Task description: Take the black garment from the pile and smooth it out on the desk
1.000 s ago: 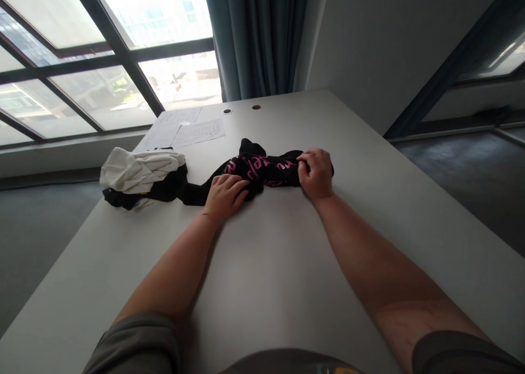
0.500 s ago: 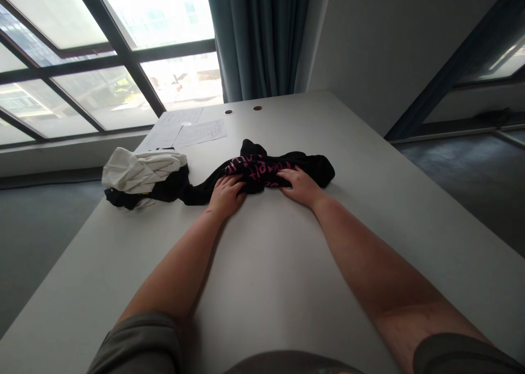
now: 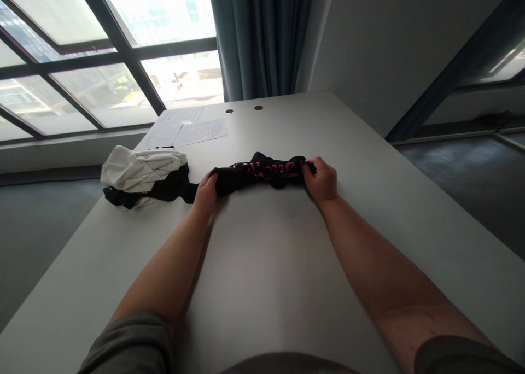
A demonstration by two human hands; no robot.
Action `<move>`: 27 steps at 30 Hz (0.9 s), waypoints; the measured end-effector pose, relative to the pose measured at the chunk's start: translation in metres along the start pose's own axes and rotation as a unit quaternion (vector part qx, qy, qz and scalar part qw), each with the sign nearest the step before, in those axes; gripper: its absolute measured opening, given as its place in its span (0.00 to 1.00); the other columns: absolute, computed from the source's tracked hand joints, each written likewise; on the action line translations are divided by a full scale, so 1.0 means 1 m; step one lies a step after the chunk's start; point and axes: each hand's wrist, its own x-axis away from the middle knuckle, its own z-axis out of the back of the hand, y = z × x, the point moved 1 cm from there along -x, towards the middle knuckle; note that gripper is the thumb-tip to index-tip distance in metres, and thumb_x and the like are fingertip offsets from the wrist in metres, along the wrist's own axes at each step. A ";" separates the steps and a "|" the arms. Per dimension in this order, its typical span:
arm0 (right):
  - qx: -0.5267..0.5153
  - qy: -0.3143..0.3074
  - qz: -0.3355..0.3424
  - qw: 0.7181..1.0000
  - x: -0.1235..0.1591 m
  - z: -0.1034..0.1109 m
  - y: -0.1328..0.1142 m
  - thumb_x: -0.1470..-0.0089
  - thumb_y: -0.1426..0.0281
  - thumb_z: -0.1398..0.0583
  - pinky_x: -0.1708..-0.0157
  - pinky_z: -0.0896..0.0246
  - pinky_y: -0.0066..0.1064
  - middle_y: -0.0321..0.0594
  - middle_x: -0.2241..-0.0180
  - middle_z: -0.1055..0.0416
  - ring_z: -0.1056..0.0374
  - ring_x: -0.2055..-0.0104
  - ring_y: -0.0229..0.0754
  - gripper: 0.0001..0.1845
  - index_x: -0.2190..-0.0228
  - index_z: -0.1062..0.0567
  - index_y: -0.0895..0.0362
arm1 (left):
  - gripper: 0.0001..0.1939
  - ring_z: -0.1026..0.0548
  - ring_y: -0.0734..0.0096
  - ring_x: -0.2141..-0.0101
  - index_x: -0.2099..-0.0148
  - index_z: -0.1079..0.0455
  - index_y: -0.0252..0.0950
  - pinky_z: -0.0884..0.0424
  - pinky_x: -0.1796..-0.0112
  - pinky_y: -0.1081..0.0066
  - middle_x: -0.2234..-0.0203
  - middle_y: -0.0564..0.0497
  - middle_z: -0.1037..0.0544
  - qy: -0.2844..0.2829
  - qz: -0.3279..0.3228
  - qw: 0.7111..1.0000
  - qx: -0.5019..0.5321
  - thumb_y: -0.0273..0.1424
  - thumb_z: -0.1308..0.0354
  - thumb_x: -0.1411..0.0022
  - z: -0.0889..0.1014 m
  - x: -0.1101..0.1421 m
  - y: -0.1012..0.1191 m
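Observation:
A black garment with pink lettering (image 3: 262, 173), bunched into a long strip, stretches across the table between my hands. Its exact kind cannot be made out. My left hand (image 3: 206, 192) is closed on the left end of the cloth, thumb on top. At the other end my right hand (image 3: 321, 178) grips the fabric in a fist, and the fingertips are partly hidden. Left of my left hand lies a heap of clothes: a white garment (image 3: 141, 169) on top of a black one (image 3: 172, 183). Part of the black cloth reaches from my left hand toward this heap.
The white table (image 3: 270, 264) carries everything. Sheets of paper (image 3: 203, 132) lie at its far left, near two round cable holes, one of them the right hole (image 3: 258, 107). Behind stand a window and a blue curtain (image 3: 262, 40); a grey wall (image 3: 361, 46) rises to the right.
My hands lay spread on the black garment before; now both grip it. They have moved apart, left hand leftward and right hand rightward, and the cloth is drawn into a straighter strip.

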 end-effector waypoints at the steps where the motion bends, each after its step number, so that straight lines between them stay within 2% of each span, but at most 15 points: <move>1: 0.008 0.014 0.003 1.000 0.001 0.002 -0.001 0.35 0.59 0.42 0.57 0.31 0.39 0.43 0.65 0.21 0.25 0.63 0.49 0.12 0.62 0.23 0.53 | 0.22 0.19 0.54 0.50 0.50 0.21 0.36 0.23 0.45 0.54 0.57 0.45 0.16 0.013 0.005 1.000 0.022 0.46 0.40 0.36 0.001 -0.001 0.001; 3: 0.019 0.024 0.008 0.999 0.002 0.003 -0.002 0.35 0.58 0.43 0.58 0.32 0.39 0.43 0.66 0.21 0.26 0.64 0.49 0.14 0.62 0.23 0.53 | 0.23 0.18 0.55 0.53 0.49 0.22 0.35 0.21 0.48 0.55 0.58 0.43 0.16 0.032 0.002 0.999 0.021 0.48 0.42 0.35 0.004 -0.004 0.001; 6: 0.034 0.021 0.008 0.999 -0.001 0.003 0.000 0.34 0.58 0.44 0.57 0.32 0.41 0.44 0.66 0.22 0.27 0.64 0.50 0.14 0.62 0.23 0.53 | 0.21 0.19 0.58 0.54 0.51 0.23 0.37 0.21 0.50 0.58 0.60 0.44 0.17 0.091 -0.030 0.994 -0.050 0.46 0.46 0.32 0.012 -0.011 -0.003; 8: 0.046 0.015 0.025 0.999 -0.004 0.002 0.000 0.35 0.60 0.42 0.54 0.32 0.44 0.45 0.64 0.23 0.28 0.60 0.52 0.12 0.62 0.23 0.52 | 0.17 0.19 0.60 0.54 0.51 0.24 0.38 0.22 0.50 0.58 0.61 0.46 0.18 0.120 -0.046 0.986 -0.101 0.43 0.47 0.31 0.017 -0.011 -0.004; 10: 0.061 0.021 0.051 0.997 -0.006 0.003 -0.008 0.35 0.64 0.42 0.48 0.34 0.49 0.48 0.60 0.25 0.30 0.54 0.55 0.10 0.61 0.22 0.52 | 0.15 0.21 0.60 0.52 0.49 0.25 0.40 0.24 0.47 0.57 0.57 0.46 0.19 0.139 -0.089 0.967 -0.196 0.36 0.46 0.33 0.017 -0.004 0.002; 11: 0.066 0.018 0.068 0.995 -0.005 0.003 -0.015 0.35 0.67 0.43 0.46 0.36 0.51 0.49 0.58 0.25 0.31 0.51 0.55 0.10 0.61 0.21 0.52 | 0.15 0.23 0.59 0.49 0.48 0.25 0.40 0.26 0.45 0.55 0.54 0.45 0.20 0.136 -0.128 0.945 -0.269 0.33 0.46 0.34 0.014 0.002 0.007; 12: 0.065 0.004 0.091 0.994 -0.004 0.002 -0.024 0.35 0.70 0.44 0.45 0.37 0.51 0.49 0.57 0.26 0.32 0.50 0.55 0.11 0.60 0.21 0.52 | 0.17 0.25 0.57 0.46 0.46 0.25 0.42 0.29 0.42 0.54 0.50 0.45 0.21 0.113 -0.175 0.913 -0.351 0.30 0.46 0.36 0.009 0.009 0.013; 13: 0.060 -0.027 0.122 0.990 -0.002 0.001 -0.034 0.35 0.72 0.45 0.44 0.37 0.51 0.49 0.56 0.27 0.33 0.50 0.55 0.12 0.60 0.21 0.52 | 0.19 0.28 0.55 0.43 0.45 0.24 0.43 0.32 0.40 0.52 0.46 0.45 0.22 0.065 -0.222 0.873 -0.430 0.27 0.45 0.36 0.001 0.017 0.019; 14: 0.051 -0.068 0.157 0.984 0.001 -0.001 -0.044 0.35 0.74 0.46 0.44 0.37 0.50 0.48 0.56 0.27 0.33 0.50 0.54 0.14 0.60 0.21 0.51 | 0.21 0.30 0.53 0.41 0.44 0.24 0.45 0.35 0.38 0.50 0.44 0.46 0.23 -0.006 -0.260 0.832 -0.490 0.26 0.45 0.37 -0.008 0.024 0.023; 16: 0.035 -0.155 0.215 0.964 0.008 -0.008 -0.059 0.35 0.74 0.45 0.42 0.37 0.49 0.47 0.55 0.26 0.33 0.49 0.52 0.13 0.59 0.20 0.51 | 0.20 0.31 0.53 0.40 0.45 0.22 0.47 0.38 0.38 0.49 0.43 0.49 0.23 -0.161 -0.298 0.760 -0.554 0.26 0.45 0.36 -0.027 0.037 0.028; 18: 0.025 -0.203 0.222 0.953 0.013 -0.015 -0.063 0.35 0.71 0.43 0.40 0.38 0.49 0.48 0.51 0.27 0.33 0.45 0.54 0.11 0.56 0.20 0.52 | 0.20 0.30 0.54 0.41 0.47 0.21 0.48 0.38 0.40 0.49 0.43 0.50 0.21 -0.261 -0.303 0.718 -0.570 0.25 0.45 0.36 -0.042 0.044 0.028; 21: 0.009 -0.245 0.173 0.954 0.014 -0.024 -0.050 0.37 0.64 0.38 0.36 0.39 0.52 0.49 0.45 0.30 0.35 0.40 0.56 0.19 0.46 0.23 0.53 | 0.18 0.29 0.55 0.42 0.47 0.22 0.46 0.36 0.42 0.52 0.44 0.50 0.21 -0.298 -0.288 0.711 -0.568 0.28 0.44 0.36 -0.049 0.044 0.023; 25: 0.019 -0.302 0.154 0.941 0.014 -0.028 -0.031 0.46 0.58 0.30 0.30 0.50 0.61 0.51 0.37 0.36 0.40 0.34 0.61 0.39 0.35 0.31 0.50 | 0.17 0.29 0.51 0.40 0.47 0.23 0.45 0.36 0.41 0.50 0.42 0.47 0.23 -0.278 -0.272 0.720 -0.575 0.41 0.37 0.36 -0.043 0.041 0.020; 27: 0.024 -0.312 0.156 0.937 0.015 -0.029 -0.028 0.49 0.60 0.28 0.29 0.54 0.63 0.52 0.34 0.38 0.41 0.32 0.62 0.44 0.33 0.33 0.51 | 0.19 0.30 0.49 0.40 0.47 0.24 0.45 0.36 0.42 0.49 0.41 0.46 0.24 -0.264 -0.275 0.711 -0.591 0.43 0.34 0.38 -0.043 0.041 0.020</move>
